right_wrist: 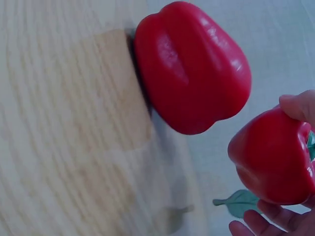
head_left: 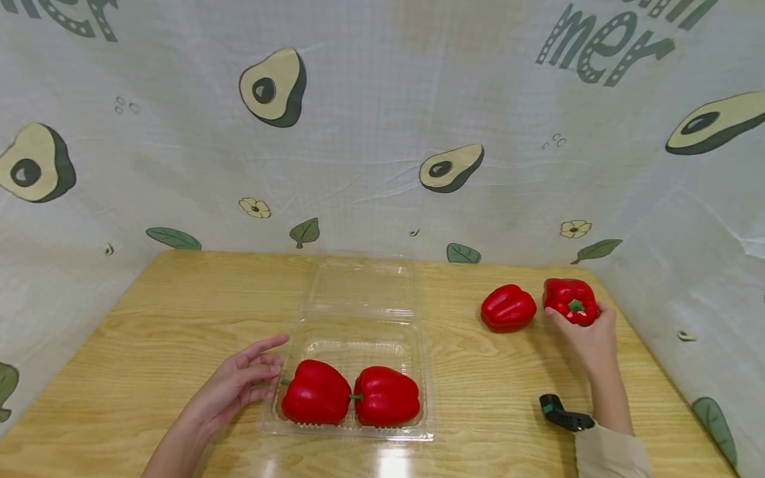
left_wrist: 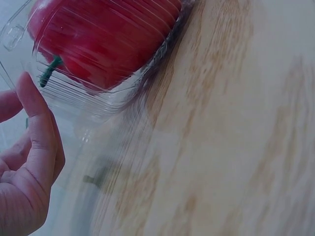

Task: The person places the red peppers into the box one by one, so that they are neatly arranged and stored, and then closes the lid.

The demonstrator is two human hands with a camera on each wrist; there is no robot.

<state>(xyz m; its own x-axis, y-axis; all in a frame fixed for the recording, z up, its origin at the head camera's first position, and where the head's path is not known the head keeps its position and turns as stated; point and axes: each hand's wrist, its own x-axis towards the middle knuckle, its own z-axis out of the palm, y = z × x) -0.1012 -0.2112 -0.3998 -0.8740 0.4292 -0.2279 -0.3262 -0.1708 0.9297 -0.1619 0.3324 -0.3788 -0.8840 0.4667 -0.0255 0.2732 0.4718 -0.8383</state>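
Note:
At the back right, my right hand (head_left: pixel 588 335) grips a red bell pepper (head_left: pixel 568 299) between thumb and fingers, its green stem facing me. A second bell pepper (head_left: pixel 508 309) lies on the table just left of it; the right wrist view shows both, the loose pepper (right_wrist: pixel 192 69) and the held pepper (right_wrist: pixel 273 157). My left hand (head_left: pixel 239 382) is beside the left wall of a clear plastic clamshell box (head_left: pixel 352 326), fingers loosely extended, fingertips right at the rim. Inside the box, along its near side, lie a left pepper (head_left: pixel 317 393) and a right pepper (head_left: pixel 387 397).
The box's clear lid (head_left: pixel 361 285) is folded open toward the back of the wooden table (head_left: pixel 490 405). A black wrist strap mount (head_left: pixel 564 415) sits on my right forearm. An avocado-print cloth (head_left: pixel 370 133) hangs behind the table and along its sides.

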